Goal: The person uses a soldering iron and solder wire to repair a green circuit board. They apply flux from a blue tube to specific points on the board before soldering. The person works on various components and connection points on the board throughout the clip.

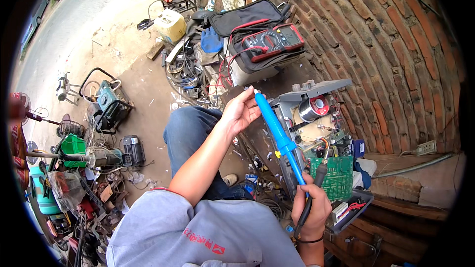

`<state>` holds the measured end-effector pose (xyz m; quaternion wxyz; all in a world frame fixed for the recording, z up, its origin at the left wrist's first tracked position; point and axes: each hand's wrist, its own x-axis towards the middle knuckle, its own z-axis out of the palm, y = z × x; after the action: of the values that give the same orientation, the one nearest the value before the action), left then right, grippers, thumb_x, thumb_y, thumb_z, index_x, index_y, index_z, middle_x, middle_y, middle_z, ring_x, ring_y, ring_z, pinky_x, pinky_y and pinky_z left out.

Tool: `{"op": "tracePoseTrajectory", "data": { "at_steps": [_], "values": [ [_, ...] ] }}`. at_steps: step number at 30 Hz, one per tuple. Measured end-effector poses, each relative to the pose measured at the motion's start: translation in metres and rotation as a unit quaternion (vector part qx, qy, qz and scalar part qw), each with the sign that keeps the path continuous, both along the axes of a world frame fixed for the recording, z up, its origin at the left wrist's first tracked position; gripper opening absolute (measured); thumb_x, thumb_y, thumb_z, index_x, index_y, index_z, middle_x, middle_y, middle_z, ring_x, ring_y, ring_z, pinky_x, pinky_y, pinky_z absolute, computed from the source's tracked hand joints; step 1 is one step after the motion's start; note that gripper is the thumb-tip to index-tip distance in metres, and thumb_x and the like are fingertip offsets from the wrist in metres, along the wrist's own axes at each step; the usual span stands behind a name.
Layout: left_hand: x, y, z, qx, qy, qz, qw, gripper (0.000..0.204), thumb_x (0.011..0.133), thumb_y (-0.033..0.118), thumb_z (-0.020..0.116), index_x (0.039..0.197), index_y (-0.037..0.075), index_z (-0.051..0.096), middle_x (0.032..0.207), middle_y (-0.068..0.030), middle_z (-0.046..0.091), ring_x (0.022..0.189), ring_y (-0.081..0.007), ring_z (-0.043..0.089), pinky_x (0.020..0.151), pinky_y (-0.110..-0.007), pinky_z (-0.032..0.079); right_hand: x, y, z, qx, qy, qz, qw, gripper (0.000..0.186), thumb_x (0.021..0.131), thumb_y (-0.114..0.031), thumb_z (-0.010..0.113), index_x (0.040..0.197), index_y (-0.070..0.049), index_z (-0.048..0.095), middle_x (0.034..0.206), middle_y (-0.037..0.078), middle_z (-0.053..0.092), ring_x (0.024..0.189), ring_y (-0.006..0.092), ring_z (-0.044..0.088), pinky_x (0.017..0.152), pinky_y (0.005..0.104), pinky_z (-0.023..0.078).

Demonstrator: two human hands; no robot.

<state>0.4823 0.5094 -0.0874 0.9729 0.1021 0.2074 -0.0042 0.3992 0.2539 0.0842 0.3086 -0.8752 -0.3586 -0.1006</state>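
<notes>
My right hand (pixel 312 210) is closed around the plunger end of a blue desoldering pump (pixel 275 127) and the dark handle of a soldering iron (pixel 320 174). The pump slants up and left, its far end beside my left hand (pixel 241 112). There my thumb and forefinger come together in a pinch, palm turned up; what lies between them is too small to tell. The iron's metal shaft points over an opened grey device (pixel 289 98) with a green circuit board (pixel 332 175). A solder spool (pixel 313 109) rests on the device.
A red and grey multimeter (pixel 274 42) lies on a black tool bag (pixel 247 15) at the far side. A brick wall (pixel 366 34) bounds the right. Motors, cables and a green tray (pixel 74 147) crowd the left ground; a yellowish jerrycan (pixel 169 25) stands farther off.
</notes>
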Motion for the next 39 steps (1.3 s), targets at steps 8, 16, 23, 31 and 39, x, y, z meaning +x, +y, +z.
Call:
{"op": "tracePoseTrajectory", "data": {
  "at_steps": [8,16,23,31,39],
  "values": [
    [0.003,0.014,-0.008,0.049,0.057,-0.023,0.997,0.014,0.088,0.016,0.062,0.096,0.004,0.061,0.093,-0.0149,0.068,0.069,-0.0220,0.069,0.054,-0.027,0.058,-0.003,0.003,0.003,-0.022,0.027,-0.019,0.999,0.022,0.078,0.009,0.063,0.094,-0.002,0.053,0.096,0.022,0.068,0.084,0.0335,0.070,0.072,0.0364,0.055],
    [0.019,0.028,-0.032,0.059,0.083,-0.079,0.992,0.014,0.087,0.012,0.061,0.095,0.000,0.062,0.086,-0.0154,0.069,0.066,-0.0232,0.069,0.050,-0.028,0.059,0.001,0.003,0.003,-0.026,-0.002,0.009,1.000,0.025,0.074,0.010,0.063,0.095,0.000,0.055,0.096,0.025,0.067,0.061,0.0309,0.061,0.057,0.0365,0.050],
    [0.035,0.011,-0.060,0.342,0.196,-0.088,0.915,0.020,0.089,0.017,0.064,0.089,-0.003,0.064,0.079,-0.0107,0.068,0.058,-0.0175,0.067,0.043,-0.024,0.051,0.000,-0.005,0.005,-0.029,-0.007,-0.013,0.999,0.026,0.073,0.011,0.063,0.095,-0.001,0.056,0.097,0.025,0.067,0.062,0.0310,0.062,0.058,0.0373,0.051],
    [0.032,0.026,-0.082,0.752,0.208,-0.034,0.624,0.024,0.089,0.016,0.058,0.093,-0.005,0.069,0.070,-0.0125,0.069,0.051,-0.0191,0.066,0.051,-0.031,0.052,0.000,-0.014,0.008,-0.007,-0.006,-0.018,1.000,0.027,0.072,0.010,0.064,0.095,-0.002,0.056,0.097,0.024,0.067,0.071,0.0338,0.066,0.065,0.0380,0.053],
    [-0.040,-0.014,0.079,0.873,-0.130,0.142,0.447,0.023,0.077,0.013,0.072,0.099,0.008,0.066,0.088,-0.0064,0.065,0.078,-0.0185,0.063,0.078,-0.035,0.049,0.003,-0.026,0.016,0.004,0.019,-0.023,1.000,0.027,0.074,0.012,0.063,0.093,-0.003,0.054,0.094,0.024,0.068,0.083,0.0355,0.069,0.071,0.0384,0.056]
  ]
}}
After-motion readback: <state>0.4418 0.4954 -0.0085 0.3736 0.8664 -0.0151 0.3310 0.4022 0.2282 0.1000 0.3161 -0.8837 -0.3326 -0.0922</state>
